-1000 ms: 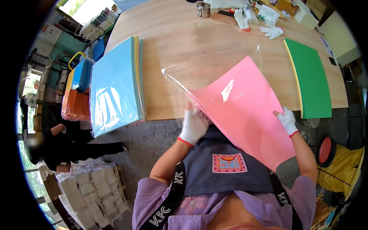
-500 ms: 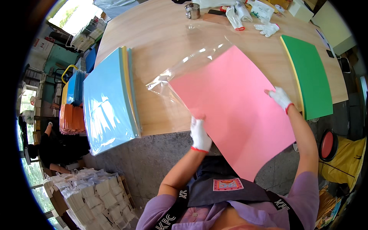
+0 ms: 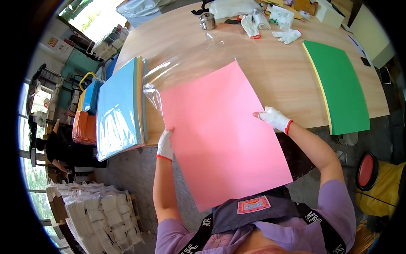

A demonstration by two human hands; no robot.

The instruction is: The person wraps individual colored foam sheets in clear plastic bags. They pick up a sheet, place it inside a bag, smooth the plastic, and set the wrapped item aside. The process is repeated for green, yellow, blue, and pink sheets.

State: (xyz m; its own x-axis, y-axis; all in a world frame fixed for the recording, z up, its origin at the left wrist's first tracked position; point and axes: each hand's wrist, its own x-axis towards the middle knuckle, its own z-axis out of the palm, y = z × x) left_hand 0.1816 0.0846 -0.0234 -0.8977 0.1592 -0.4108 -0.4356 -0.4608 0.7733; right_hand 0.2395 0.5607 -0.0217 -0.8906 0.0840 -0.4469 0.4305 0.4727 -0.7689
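Observation:
A large pink paper sheet (image 3: 224, 139) spans between my hands, its near end by my apron and its far end inside a clear plastic bag (image 3: 169, 70) over the table. Whether it is one sheet or a stack, I cannot tell. My left hand (image 3: 165, 144), in a white glove with the thumb bare, grips its left edge. On the right edge, my right hand (image 3: 274, 119), gloved the same way, is closed with its bare thumb on top. Fingers below the paper are hidden.
Wrapped blue sheets (image 3: 120, 106) stand at the table's left, a green stack (image 3: 336, 86) at its right. Farther back are a metal cup (image 3: 207, 21) and white gloves (image 3: 287, 36). White bundles (image 3: 97, 216) are piled on the floor at left; beyond them is another person (image 3: 63, 146).
Both hands have shifted left with the pink paper, which has turned straighter toward me. The plastic bag has moved left with it and now lies beside the blue stack.

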